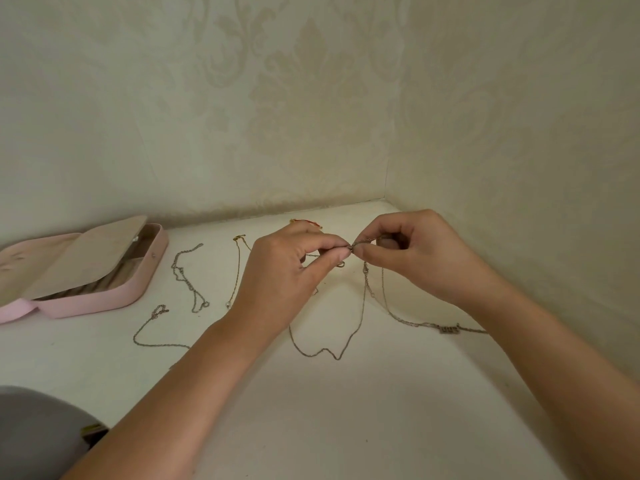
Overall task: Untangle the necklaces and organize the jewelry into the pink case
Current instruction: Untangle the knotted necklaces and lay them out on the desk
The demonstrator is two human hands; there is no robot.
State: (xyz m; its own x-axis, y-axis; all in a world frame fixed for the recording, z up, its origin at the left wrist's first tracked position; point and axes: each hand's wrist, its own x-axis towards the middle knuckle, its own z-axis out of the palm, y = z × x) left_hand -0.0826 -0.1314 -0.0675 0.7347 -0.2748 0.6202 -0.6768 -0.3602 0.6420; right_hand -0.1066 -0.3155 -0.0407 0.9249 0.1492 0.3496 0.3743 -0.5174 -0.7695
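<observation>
Pinching a silver necklace (346, 341) above the counter (346, 427) in the fingers of my left hand (287, 271) and right hand (419, 258), I judge untangling midway: three chains (187, 275) lie separated beside the open pink case (104, 301).

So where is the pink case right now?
In the head view the pink case lies open at the far left of the table, near the wall, just left of a loose silver chain.
</observation>
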